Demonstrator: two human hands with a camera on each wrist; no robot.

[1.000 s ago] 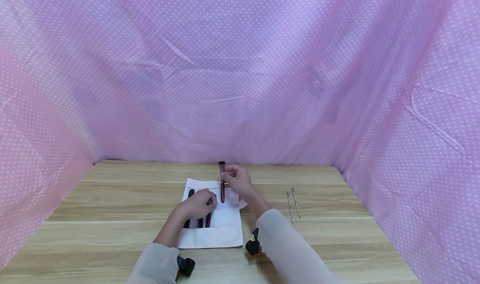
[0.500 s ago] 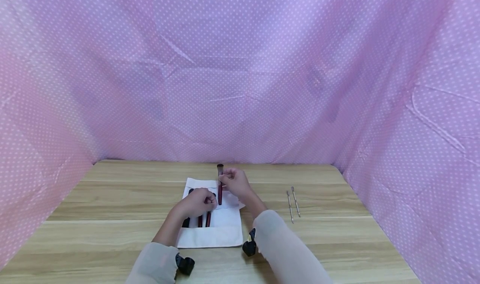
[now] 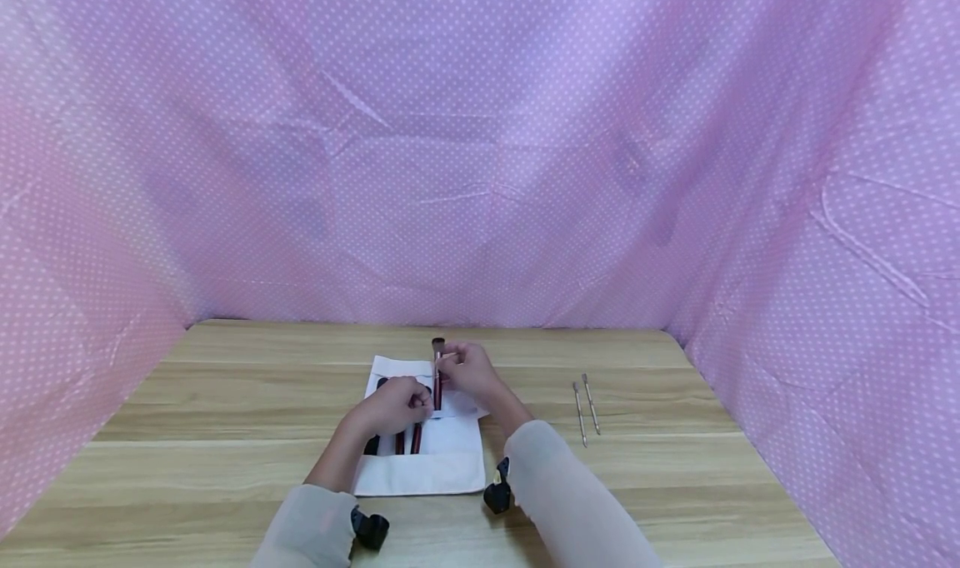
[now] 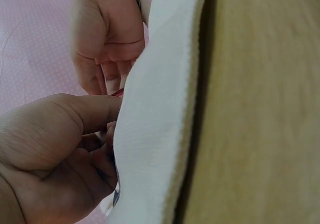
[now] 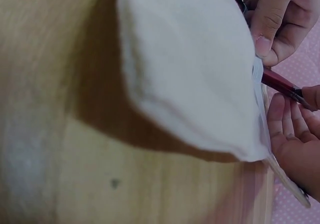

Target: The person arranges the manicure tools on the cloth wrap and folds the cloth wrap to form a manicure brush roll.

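Observation:
A white cloth brush roll [image 3: 442,475] lies unfolded on the wooden table. My left hand [image 3: 397,404] reaches over its middle. In the right wrist view, the left thumb [image 5: 264,42] and fingers pinch the edge of a cloth band on the roll. Between thumb and fingers, my right hand [image 3: 471,371] holds a makeup brush [image 5: 281,82] with a dark red handle, bristles pointing away. The handle's lower end is at that band, just right of the left fingertips. More dark red brush handles [image 3: 417,440] and a black slim item [image 3: 372,445] lie in the roll, partly under the left hand.
Two thin metal double-ended tools [image 3: 581,414] lie side by side on the table [image 3: 675,468], right of the roll. A pink dotted curtain [image 3: 480,218] rises behind the table and along both sides.
My right hand has moved the brush slightly left and down toward me, its lower end coming to the band beside the left fingertips. The left hand has stayed almost still.

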